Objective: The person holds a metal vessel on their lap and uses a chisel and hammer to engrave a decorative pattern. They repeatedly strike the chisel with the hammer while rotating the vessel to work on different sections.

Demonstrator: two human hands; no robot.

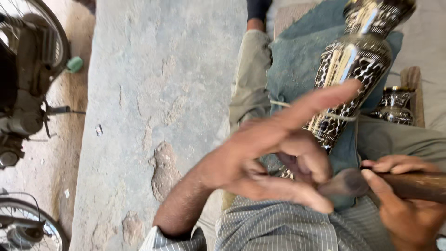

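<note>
The black and silver patterned metal vase [349,74] lies tilted across the person's lap, its neck pointing up and away toward the top of the view and its base end down near the hands, resting on a blue-green cloth pad [297,60] that seems to cushion it and keep it from rolling on the legs. A thin cord [341,116] crosses its lower body, perhaps to steady it. The left hand [274,153] hovers over the base end with the forefinger stretched out straight toward the vase's flank and the other fingers curled in under the palm; it is blurred, and whether those curled fingers pinch a small tool against the metal cannot be told. The right hand [404,200] is wrapped closed around the handle of a wooden mallet [371,183], whose rounded head sits just beside the left hand's curled fingers, a placing that suits tapping at the spot the left hand guards. The person sits with legs in pale trousers [251,79] stretched forward. A second, smaller patterned vessel [395,104] stands just beyond the vase beside a wooden block [413,88]. To the left runs a worn concrete slab [153,93], and past it a motorcycle [25,88] stands on dusty ground.
</note>
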